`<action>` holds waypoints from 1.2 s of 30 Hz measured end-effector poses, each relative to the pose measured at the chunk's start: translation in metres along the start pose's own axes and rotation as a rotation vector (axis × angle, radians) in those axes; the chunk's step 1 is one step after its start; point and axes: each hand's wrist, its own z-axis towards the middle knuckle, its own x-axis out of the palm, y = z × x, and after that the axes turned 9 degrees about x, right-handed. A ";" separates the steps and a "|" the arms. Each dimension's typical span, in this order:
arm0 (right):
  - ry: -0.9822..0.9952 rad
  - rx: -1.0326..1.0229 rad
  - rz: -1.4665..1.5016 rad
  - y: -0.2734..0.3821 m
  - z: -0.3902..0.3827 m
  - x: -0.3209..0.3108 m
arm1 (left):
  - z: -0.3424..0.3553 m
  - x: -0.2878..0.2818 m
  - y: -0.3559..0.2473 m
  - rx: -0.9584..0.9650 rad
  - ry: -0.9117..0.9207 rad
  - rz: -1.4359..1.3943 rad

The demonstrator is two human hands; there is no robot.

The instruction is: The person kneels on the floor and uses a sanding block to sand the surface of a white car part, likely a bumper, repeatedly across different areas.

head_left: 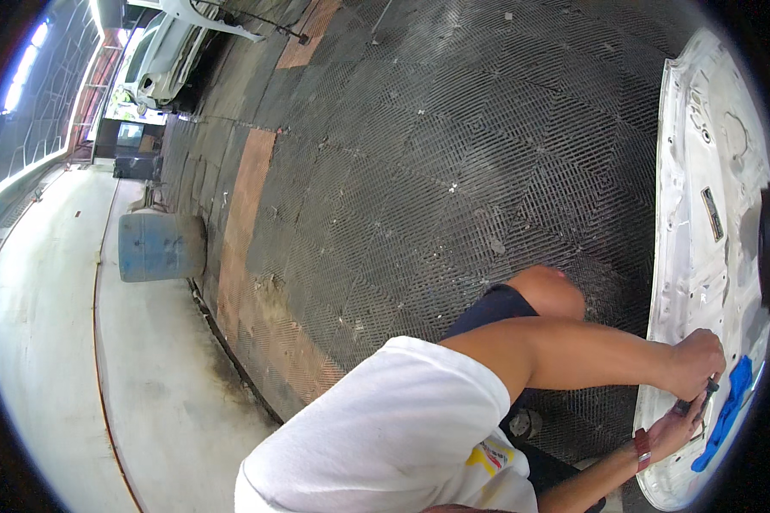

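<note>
My left hand (695,362) is closed beside a small dark tool (706,393), over a white car body panel (666,197) that stands along the right side of the view. Just below it, my right hand (672,433), with a red-brown band on the wrist, is closed around that tool against the panel's inner face. A crumpled blue cloth or glove (727,415) lies on the panel beside my hands. The tips of my fingers and the exact shape of the tool are hard to make out.
My bent knee (547,291) is over dark grid floor tiles (402,188) with orange strips (244,197). A blue plastic barrel (158,248) stands by a long white wall (43,325) at left. A white car (167,56) with loose-looking panels is in the upper background.
</note>
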 end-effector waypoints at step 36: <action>0.080 0.267 0.387 -0.008 0.041 -0.010 | -0.009 -0.008 0.009 -0.197 0.029 -0.154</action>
